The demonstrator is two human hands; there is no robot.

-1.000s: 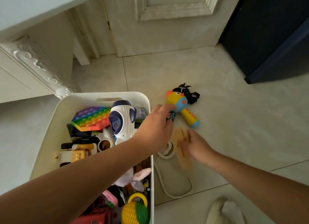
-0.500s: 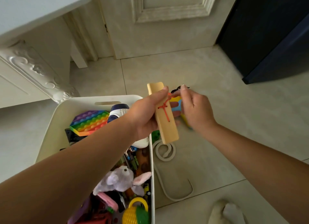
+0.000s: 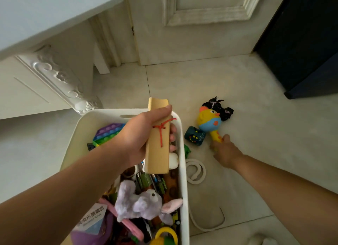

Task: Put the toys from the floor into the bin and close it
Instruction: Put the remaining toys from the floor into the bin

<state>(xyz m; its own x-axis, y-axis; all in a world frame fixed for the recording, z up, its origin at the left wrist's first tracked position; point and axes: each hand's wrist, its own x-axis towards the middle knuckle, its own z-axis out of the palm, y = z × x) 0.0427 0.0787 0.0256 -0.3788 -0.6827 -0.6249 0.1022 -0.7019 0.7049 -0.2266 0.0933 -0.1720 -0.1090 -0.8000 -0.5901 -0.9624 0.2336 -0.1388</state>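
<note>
Wooden block (image 3: 158, 137) poised over the bin (image 3: 183, 171), bird rattle (image 3: 209, 120) in the other hand!
Mid-frame, the left hand (image 3: 135, 137) wraps the block above the crammed toys. Right of centre, the right hand (image 3: 225, 153) closes on the rattle's yellow handle down on the floor. The dark cube (image 3: 194, 137) and black toy (image 3: 219, 107) lie touching the rattle. The risk: with the bin this full, a dropped block could perch high and stop the lid seating, and the lifted rattle might knock the cube away.
</note>
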